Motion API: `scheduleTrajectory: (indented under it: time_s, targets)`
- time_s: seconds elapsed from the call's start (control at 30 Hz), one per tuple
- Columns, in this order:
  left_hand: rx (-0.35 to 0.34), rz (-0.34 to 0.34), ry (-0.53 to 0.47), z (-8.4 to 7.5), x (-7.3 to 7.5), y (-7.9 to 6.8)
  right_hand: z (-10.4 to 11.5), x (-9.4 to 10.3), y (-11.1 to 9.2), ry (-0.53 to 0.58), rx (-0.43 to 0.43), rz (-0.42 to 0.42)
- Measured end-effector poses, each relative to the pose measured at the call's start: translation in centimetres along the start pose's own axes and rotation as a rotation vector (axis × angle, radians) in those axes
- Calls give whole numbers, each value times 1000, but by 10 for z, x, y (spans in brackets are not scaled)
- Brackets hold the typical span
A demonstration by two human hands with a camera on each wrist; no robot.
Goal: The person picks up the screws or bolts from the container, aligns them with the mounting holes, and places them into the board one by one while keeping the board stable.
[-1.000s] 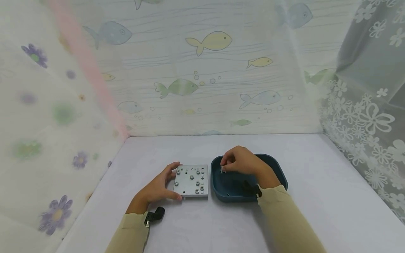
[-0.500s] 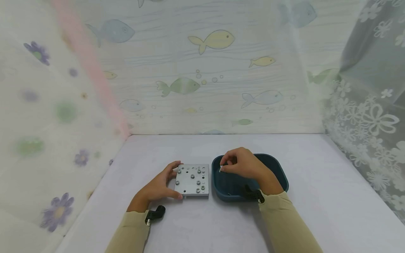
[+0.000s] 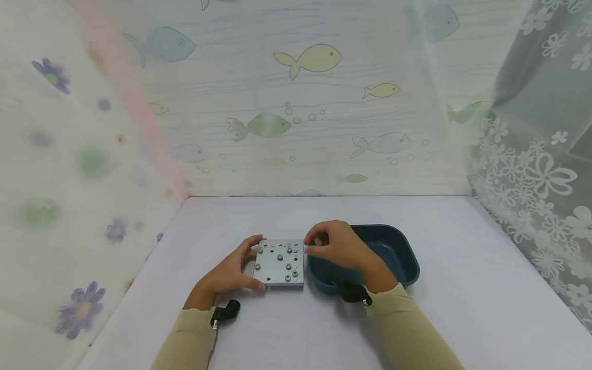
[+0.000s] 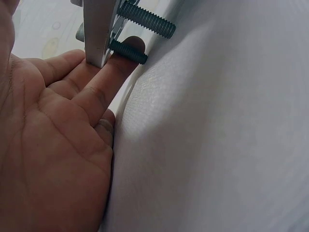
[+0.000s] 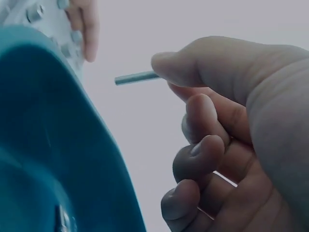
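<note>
A square metal plate (image 3: 270, 263) with holes and several socket-head screws stands on the white table. My left hand (image 3: 228, 272) holds it by the left side, thumb at the near corner and fingers at the far one. Threaded screw shanks (image 4: 147, 19) stick out under the plate in the left wrist view, beside a fingertip. My right hand (image 3: 339, 246) is by the plate's right edge, over the bin's left rim. Between its thumb and index finger it pinches a thin metal pin (image 5: 136, 78); the pin's other end is hidden by the fingers.
A dark blue bin (image 3: 398, 252) stands just right of the plate, partly covered by the right forearm. A small shiny metal piece (image 5: 61, 218) lies in it in the right wrist view. A fish-print curtain (image 3: 296, 128) hangs behind the table (image 3: 222, 213).
My right hand has moved left with the pin, from over the bin to the plate's right edge. The left hand keeps its hold on the plate.
</note>
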State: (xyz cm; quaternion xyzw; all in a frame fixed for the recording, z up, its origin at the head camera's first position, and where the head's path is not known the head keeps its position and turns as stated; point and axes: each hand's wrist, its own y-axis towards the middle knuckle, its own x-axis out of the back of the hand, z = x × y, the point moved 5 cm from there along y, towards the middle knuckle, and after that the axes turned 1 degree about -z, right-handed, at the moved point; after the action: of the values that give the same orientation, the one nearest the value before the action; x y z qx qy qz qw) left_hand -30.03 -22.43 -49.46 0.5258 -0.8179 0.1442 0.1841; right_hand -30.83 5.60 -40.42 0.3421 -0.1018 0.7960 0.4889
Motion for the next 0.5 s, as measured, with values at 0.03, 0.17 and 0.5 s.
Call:
scheduleTrajectory:
  time_s: [0.03,0.17,0.5]
  targets:
    - [-2,1,3,0,0,0,1,-2,0,-9,1,-9]
    - [-2,1,8,-3,-2,-1,6,-8,0,-12,7,-43]
    - [19,-6,20,1,0,0,20,-26,1,-23,23,-82]
